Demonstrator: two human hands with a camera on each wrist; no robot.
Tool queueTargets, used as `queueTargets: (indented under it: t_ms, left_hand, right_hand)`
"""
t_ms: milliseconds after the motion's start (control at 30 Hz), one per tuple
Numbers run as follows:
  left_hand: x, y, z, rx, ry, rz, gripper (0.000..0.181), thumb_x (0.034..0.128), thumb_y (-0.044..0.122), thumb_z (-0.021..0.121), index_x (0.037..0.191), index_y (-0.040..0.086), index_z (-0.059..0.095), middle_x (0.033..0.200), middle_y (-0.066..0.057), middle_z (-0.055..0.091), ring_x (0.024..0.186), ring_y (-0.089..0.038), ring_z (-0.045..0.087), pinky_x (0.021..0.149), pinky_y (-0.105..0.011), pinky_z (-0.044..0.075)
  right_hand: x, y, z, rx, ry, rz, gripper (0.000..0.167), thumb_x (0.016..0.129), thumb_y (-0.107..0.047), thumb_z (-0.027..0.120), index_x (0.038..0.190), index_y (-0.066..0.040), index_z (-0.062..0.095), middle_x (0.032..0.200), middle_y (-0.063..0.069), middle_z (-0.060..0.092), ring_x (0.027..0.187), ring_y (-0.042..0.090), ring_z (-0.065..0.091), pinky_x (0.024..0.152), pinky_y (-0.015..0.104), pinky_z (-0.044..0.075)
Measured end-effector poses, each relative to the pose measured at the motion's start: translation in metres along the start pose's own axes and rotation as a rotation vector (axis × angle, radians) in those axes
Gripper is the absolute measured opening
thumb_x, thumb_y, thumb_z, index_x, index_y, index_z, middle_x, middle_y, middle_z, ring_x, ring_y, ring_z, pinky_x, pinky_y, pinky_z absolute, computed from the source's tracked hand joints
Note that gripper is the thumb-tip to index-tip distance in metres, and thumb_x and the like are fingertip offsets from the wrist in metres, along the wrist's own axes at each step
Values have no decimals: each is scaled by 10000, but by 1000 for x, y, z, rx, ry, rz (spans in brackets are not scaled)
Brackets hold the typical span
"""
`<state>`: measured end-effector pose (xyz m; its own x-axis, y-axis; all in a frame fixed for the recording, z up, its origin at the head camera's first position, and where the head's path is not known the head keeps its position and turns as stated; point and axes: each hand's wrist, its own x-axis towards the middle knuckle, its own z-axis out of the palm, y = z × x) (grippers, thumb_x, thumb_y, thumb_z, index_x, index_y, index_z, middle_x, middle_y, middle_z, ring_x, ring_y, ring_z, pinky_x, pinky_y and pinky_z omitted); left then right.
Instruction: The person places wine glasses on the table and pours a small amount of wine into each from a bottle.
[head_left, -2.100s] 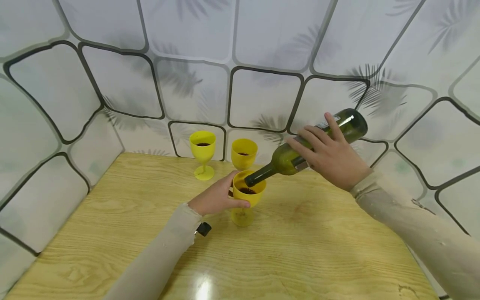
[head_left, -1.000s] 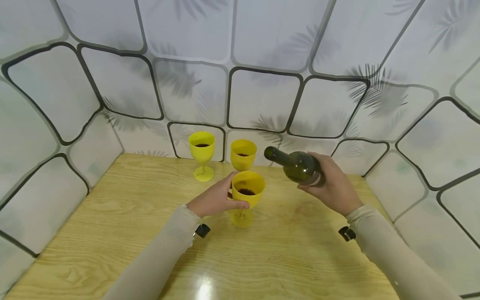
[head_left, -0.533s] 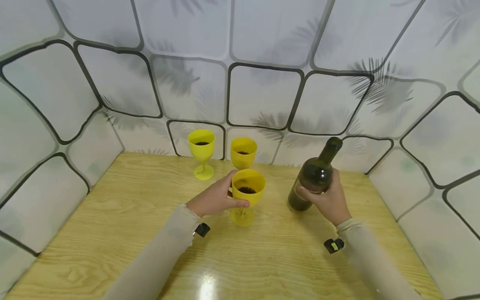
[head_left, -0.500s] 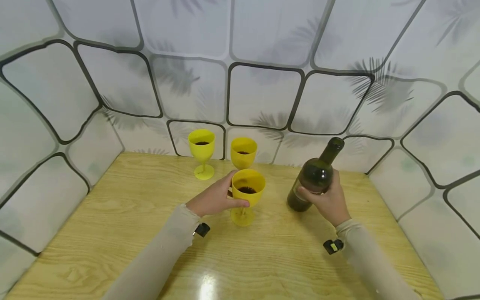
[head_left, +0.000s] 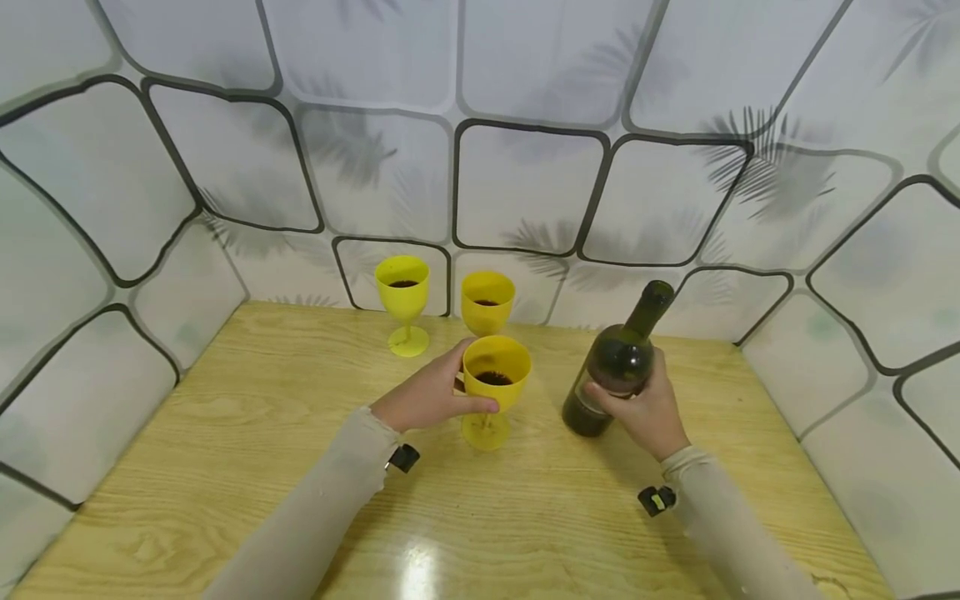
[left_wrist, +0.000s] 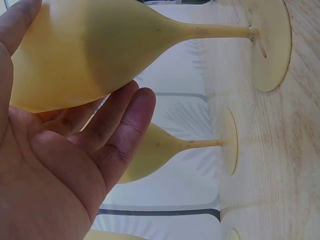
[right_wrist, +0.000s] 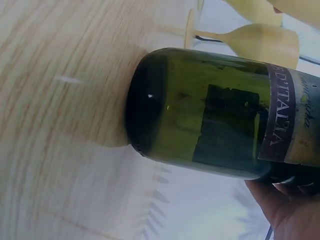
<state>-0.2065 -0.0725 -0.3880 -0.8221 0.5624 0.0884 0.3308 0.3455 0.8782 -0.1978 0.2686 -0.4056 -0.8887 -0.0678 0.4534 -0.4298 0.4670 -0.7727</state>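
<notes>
My left hand (head_left: pixel 431 397) grips the bowl of a yellow goblet (head_left: pixel 512 397), which stands upright with dark liquid inside. The left wrist view shows the thumb and fingers curved round this bowl (left_wrist: pixel 65 60), and its round foot on the table. A green glass wine bottle (head_left: pixel 617 360) is held around its body by my right hand (head_left: pixel 647 417), neck up and leaning slightly right. In the right wrist view the bottle's base (right_wrist: pixel 145 100) is at or very close to the tabletop; I cannot tell if it touches.
Two more yellow goblets with dark liquid stand behind: one at the back left (head_left: pixel 402 302), another (head_left: pixel 487 313) directly behind the held one. The wood-grain table (head_left: pixel 225 467) meets a patterned wall covering (head_left: pixel 525 192) at the back and sides.
The bottle was tilted over the front goblet, then swung right and turned upright, down towards the table. Lately it has shifted slightly left and nearer. My left hand stays on the goblet.
</notes>
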Motion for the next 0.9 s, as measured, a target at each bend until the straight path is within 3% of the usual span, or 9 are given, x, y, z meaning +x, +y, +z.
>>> queueTargets:
  t_ms: [300,500,733,900]
  left_hand:
    - [0,1,1,8,2,-8,834,884,481,803,1542,259,341,1367,29,578,1175,-127,584,994,-391,514]
    - [-2,1,1,6,0,-18,843,890,469,802,1552,245,330,1377,34,567,1185,-132,582,997,-393,516]
    - [2,4,1,16,3,3,843,891,465,802,1556,250,330,1377,53,564,1191,-128,581,997,-379,520]
    - [-1,4,0,0,7,-8,867,879,456,819,1563,254,325,1383,68,554,1197,-134,576,1007,-392,516]
  right_hand:
    - [1,4,3,-28,41,16,876,784,-4,886,1473,-3,345,1316,163,611,1088,-30,554,940,159,442]
    - [0,9,2,-64,50,-8,871,774,-24,899,1451,18,353,1282,164,632,1092,18,567,970,192,441]
    - [3,24,-16,-157,194,-5,867,737,-21,905,1411,65,366,1242,193,624,1066,127,569,971,212,414]
    - [4,34,-31,-175,244,28,860,752,-35,897,1424,53,367,1256,167,603,1054,28,537,966,187,404]
